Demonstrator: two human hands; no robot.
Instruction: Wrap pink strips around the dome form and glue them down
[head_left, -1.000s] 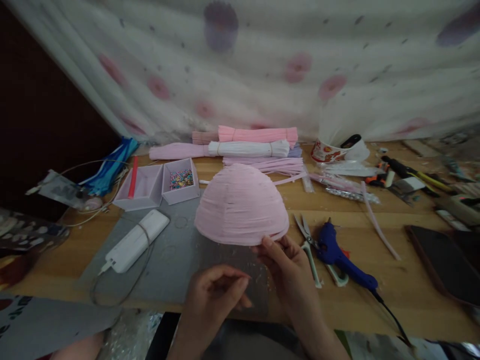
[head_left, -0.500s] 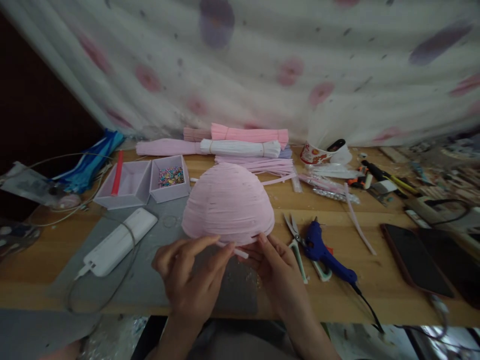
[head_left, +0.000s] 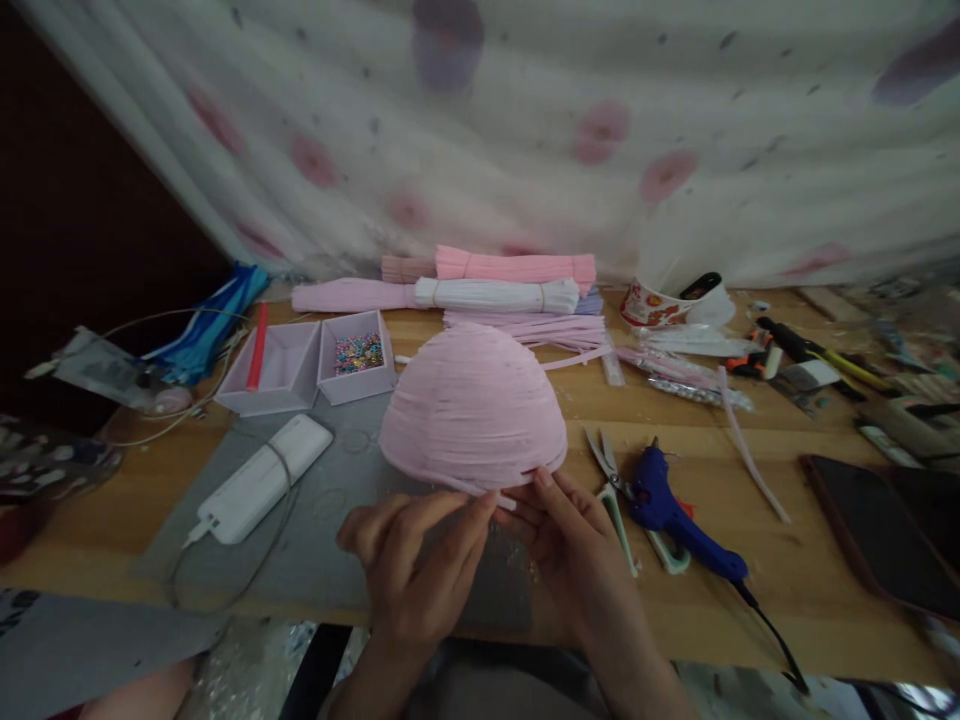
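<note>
A pale pink dome [head_left: 472,405], wrapped in rows of narrow strip, is held above the front of the table. My right hand [head_left: 577,540] grips its lower right rim, thumb on the outside and fingers beneath. At the bottom rim, my left hand [head_left: 424,560] pinches a thin pink strip between thumb and forefinger. The strip's short pale end [head_left: 507,503] sticks out between the two hands. The inside of the dome is hidden.
Scissors [head_left: 611,480] and a blue glue gun [head_left: 679,520] lie to the right. A white power bank [head_left: 262,480] and a box of beads [head_left: 356,385] are left. Bundled strips [head_left: 495,295] lie behind; a phone [head_left: 877,530] is far right.
The whole view has shifted, so things appear farther right. My left forefinger has come off the dome's rim towards the thumb; my right hand keeps its hold.
</note>
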